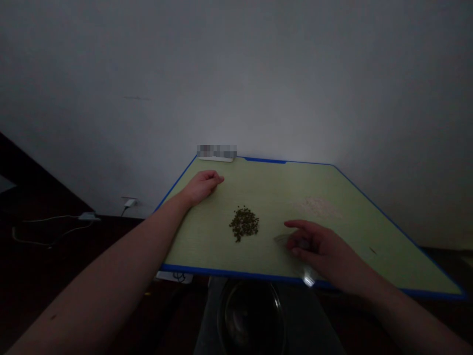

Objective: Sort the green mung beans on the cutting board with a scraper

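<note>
Pale green top w/ blue edging: the table (266, 187) fills the mid & lower right of the frame, against a plain grey wall (258, 74). Room's dim. White plug (130, 202) in the wall at left, white cable (55, 217) near the dark floor, lower left. White box (216, 159), blurred out, at the table's far left corner. Round dark bowl (253, 315) w/ shiny rim at bottom centre, below the table edge.

Dark beans (244, 224): small, brownish-green, loose heap mid-frame on the table, a few strays round it. Pale grains (320, 207), thin & faint, spread right of centre.

L hand (203, 186) rests on the table, upper left of the beans, fingers curled together. R hand (316, 244): index & thumb apart, other fingers curled by a clear, shiny cup (308, 277), blurry; can't tell if gripped.
</note>
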The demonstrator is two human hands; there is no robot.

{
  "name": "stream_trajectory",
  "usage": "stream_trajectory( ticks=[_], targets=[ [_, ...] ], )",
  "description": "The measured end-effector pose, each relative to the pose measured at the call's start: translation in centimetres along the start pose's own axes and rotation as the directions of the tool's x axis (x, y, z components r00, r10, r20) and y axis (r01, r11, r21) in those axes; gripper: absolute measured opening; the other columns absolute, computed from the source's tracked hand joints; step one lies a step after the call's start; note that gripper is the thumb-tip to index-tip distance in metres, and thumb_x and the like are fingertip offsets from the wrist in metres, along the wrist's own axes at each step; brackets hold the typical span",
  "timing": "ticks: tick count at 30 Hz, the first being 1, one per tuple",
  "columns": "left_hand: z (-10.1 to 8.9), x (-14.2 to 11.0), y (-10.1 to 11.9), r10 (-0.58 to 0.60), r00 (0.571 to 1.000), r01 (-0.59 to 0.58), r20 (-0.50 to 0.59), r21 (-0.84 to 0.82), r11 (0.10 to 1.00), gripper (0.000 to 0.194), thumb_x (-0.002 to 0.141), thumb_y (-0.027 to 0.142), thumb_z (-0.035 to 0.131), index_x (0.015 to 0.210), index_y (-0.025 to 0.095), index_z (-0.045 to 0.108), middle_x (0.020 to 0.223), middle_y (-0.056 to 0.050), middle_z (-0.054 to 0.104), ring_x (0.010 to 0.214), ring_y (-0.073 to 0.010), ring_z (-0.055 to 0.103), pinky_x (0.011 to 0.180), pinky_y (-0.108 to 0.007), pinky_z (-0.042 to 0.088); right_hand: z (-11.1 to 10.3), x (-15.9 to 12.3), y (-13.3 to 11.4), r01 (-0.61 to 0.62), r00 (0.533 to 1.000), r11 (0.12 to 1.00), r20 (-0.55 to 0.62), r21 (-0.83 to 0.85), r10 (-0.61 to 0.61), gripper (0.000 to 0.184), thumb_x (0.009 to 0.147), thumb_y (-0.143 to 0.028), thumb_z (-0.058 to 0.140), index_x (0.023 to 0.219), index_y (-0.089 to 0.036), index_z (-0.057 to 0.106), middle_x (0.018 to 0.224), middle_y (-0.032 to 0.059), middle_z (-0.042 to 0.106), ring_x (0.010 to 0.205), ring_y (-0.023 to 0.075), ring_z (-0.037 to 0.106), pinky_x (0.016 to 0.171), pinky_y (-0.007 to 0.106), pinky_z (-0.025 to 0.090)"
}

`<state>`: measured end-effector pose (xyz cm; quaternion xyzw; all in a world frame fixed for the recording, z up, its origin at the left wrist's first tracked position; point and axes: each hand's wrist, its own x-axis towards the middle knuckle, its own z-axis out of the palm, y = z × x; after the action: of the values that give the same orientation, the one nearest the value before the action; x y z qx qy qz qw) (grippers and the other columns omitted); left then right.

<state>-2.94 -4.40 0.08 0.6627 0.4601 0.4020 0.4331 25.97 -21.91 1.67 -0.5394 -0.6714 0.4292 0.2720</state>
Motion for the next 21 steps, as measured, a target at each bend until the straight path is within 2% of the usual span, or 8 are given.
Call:
stream_trajectory(
  ticks=[2, 4, 6, 9, 21],
  targets=[
    [0.0, 0.0, -0.1, -0.003, 1.000, 0.003, 0.013, -0.024, 1.000, 0.030, 0.070, 0.041, 0.057, 0.058, 0.018, 0.042, 0.043, 0.007, 0.034, 0.038, -0.0050, 0.029, 0.040, -0.022, 0.019, 0.1, 0.4, 0.0, -0.028, 0.999, 0.998, -0.020, -0.058, 0.026, 0.040, 0.074, -0.023, 0.055, 0.113, -0.018, 0.053, 0.079, 0.0027, 0.063, 0.071, 0.0156, 0.059, 0.062, 0.028, 0.045],
    [-0.1, 0.1, -0.2, -0.005, 1.000, 0.006, 0.025, -0.051, 0.999, 0.031, 0.071, 0.041, 0.057, 0.058, 0.018, 0.041, 0.043, 0.007, 0.034, 0.038, -0.0050, 0.029, 0.039, -0.022, 0.018, 0.3, 0.9, -0.3, -0.025, 0.999, 0.979, -0.045, -0.203, 0.016, 0.035, 0.074, -0.024, 0.055, 0.108, -0.017, 0.057, 0.072, 0.0016, 0.062, 0.064, 0.0148, 0.057, 0.057, 0.027, 0.042],
    [-0.1, 0.1, -0.4, -0.004, 1.000, 0.006, 0.031, -0.071, 0.997, 0.032, 0.071, 0.041, 0.058, 0.058, 0.018, 0.040, 0.042, 0.007, 0.033, 0.037, -0.0049, 0.028, 0.038, -0.023, 0.018, 0.4, 1.6, -0.6, 0.008, 0.998, 0.940, -0.058, -0.341, -0.030, 0.035, 0.076, -0.023, 0.053, 0.109, -0.018, 0.059, 0.067, 0.0004, 0.060, 0.059, 0.0135, 0.054, 0.055, 0.027, 0.040],
    [-0.1, 0.2, -0.5, -0.001, 0.999, 0.004, 0.033, -0.099, 0.995, 0.031, 0.071, 0.039, 0.059, 0.057, 0.018, 0.040, 0.042, 0.008, 0.033, 0.037, -0.0048, 0.028, 0.038, -0.023, 0.018, 0.4, 2.5, -1.0, 0.071, 0.994, 0.888, -0.041, -0.455, -0.100, 0.037, 0.076, -0.020, 0.052, 0.112, -0.019, 0.060, 0.068, 0.0006, 0.061, 0.059, 0.0129, 0.053, 0.056, 0.026, 0.039],
    [-0.2, 0.4, -0.8, -0.010, 0.999, 0.017, 0.052, -0.132, 0.991, 0.031, 0.072, 0.038, 0.059, 0.058, 0.018, 0.040, 0.042, 0.007, 0.035, 0.036, -0.0046, 0.028, 0.037, -0.023, 0.018, -0.2, 3.9, -1.5, 0.100, 0.986, 0.804, -0.047, -0.586, -0.157, 0.035, 0.075, -0.015, 0.049, 0.108, -0.015, 0.061, 0.072, 0.0038, 0.062, 0.066, 0.0151, 0.054, 0.060, 0.026, 0.037]
  ],
)
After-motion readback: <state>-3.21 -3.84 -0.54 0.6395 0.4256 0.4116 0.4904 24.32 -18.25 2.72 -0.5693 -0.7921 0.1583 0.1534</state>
